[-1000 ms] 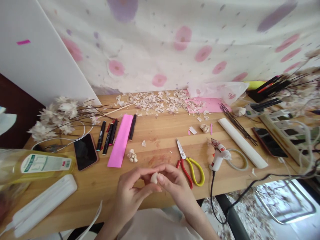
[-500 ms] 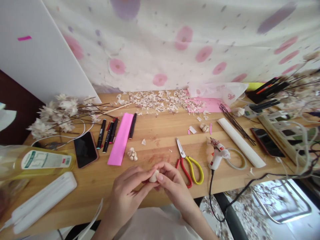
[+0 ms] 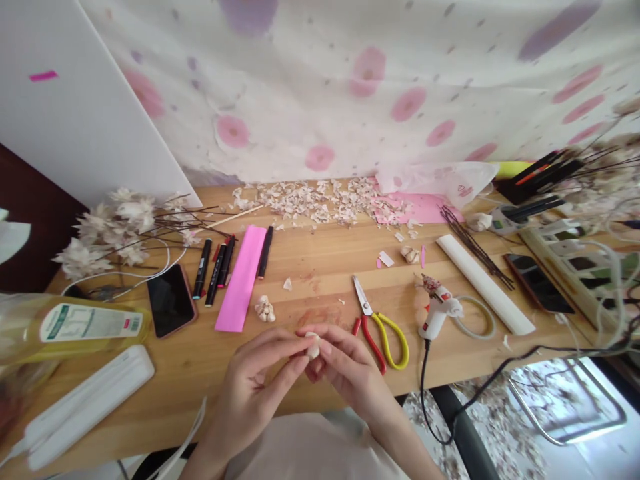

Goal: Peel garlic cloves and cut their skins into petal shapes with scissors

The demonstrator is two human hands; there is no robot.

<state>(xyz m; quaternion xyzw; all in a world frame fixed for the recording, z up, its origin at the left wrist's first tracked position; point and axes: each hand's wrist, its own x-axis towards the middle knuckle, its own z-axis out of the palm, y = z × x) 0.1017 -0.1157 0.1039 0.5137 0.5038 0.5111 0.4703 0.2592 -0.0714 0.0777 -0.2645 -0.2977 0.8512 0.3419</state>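
Between the fingertips of both my hands is a small whitish garlic clove (image 3: 313, 348), partly covered by fingers. My left hand (image 3: 260, 380) pinches it from the left with thumb and forefinger. From the other side my right hand (image 3: 353, 367) presses thumb and fingers against it. Both hands are held at the table's front edge. A partly broken garlic bulb (image 3: 265, 309) lies just beyond my left hand, and a loose flake of skin (image 3: 287, 284) is further back. Scissors with red and yellow handles (image 3: 387, 337) rest to the right of my right hand.
Garlic skins (image 3: 320, 200) are strewn along the back. Left are pink crepe paper (image 3: 243, 280), markers (image 3: 202, 270), a phone (image 3: 171, 300) and a bottle (image 3: 90, 323). Right stand a glue gun (image 3: 435, 320) with a trailing cord, another bulb (image 3: 410, 255) and a white roll (image 3: 485, 283).
My fingers have shifted around the clove, which has turned a little and now sits slightly higher. The things on the table stay where they were; the view has moved slightly.
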